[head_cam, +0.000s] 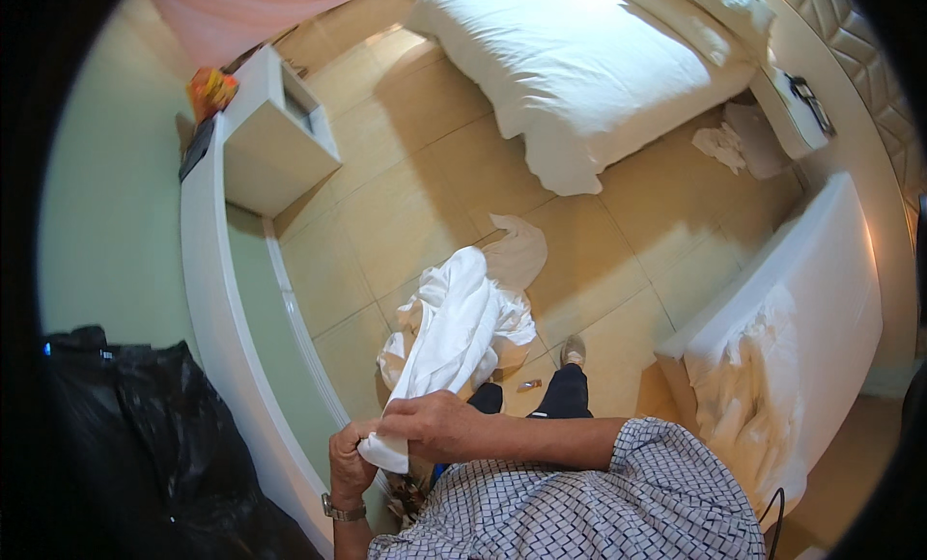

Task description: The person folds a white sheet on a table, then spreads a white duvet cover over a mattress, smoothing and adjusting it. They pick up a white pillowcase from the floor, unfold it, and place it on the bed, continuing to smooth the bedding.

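A white cloth, likely bed linen [456, 343], hangs from my two hands in front of my legs, its lower folds bunched near the tiled floor. My left hand [353, 451], with a metal wristwatch above it, grips the cloth's edge. Close beside it, my right hand [434, 424] pinches the same edge, and a short flap of fabric hangs below the fingers. Past the bundle, a pale piece of fabric [516, 252] lies flat on the floor. A small wrapper-like item [529, 385] rests by my foot.
A white-covered bed [572, 75] stands ahead, a nightstand [789, 118] to its right. Another bed [833, 285] with rumpled linen is at my right. Along the left wall runs a white desk [206, 220]; black plastic [145, 430] lies on it. Crumpled cloth [719, 147] is on the floor.
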`<state>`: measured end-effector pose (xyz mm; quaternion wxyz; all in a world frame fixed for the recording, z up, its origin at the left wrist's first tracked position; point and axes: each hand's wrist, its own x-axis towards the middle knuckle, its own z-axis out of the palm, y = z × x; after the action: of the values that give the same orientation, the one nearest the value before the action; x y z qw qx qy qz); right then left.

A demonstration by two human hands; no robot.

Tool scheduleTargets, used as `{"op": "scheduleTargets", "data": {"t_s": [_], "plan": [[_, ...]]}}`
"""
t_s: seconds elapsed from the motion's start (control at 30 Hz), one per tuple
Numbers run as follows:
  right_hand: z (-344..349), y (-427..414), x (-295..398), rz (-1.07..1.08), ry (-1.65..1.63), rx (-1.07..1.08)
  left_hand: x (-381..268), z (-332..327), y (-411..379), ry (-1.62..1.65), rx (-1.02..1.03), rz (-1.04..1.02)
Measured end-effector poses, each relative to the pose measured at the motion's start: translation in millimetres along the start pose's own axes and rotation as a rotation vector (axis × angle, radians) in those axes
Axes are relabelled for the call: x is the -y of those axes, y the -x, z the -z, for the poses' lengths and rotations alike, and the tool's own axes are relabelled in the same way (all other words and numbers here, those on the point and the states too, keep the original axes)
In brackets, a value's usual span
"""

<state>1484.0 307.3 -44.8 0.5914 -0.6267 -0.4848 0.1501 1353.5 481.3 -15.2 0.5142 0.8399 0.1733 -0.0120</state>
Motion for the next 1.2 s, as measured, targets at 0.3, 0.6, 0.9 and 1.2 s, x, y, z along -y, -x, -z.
{"op": "scheduleTargets", "data": {"t_s": [0.3, 0.6, 0.9, 1.2], "plan": [[-53, 67, -116, -0.367, 0.128, 0.6, -11, 13, 101, -0.032, -0.493, 0.098], [18, 120, -132, -0.42, 0.05, 0.382, -65, -61, 144, 0.245, -0.983, 0.051], [30, 103, -95, -0.358, -0.014, 0.323, -115, -88, 156, -0.015, -0.954, -0.207], [-26, 94, -59, -0.141, 0.069, 0.195, -130, -66, 224, 0.065, -1.425, -0.111]]}}
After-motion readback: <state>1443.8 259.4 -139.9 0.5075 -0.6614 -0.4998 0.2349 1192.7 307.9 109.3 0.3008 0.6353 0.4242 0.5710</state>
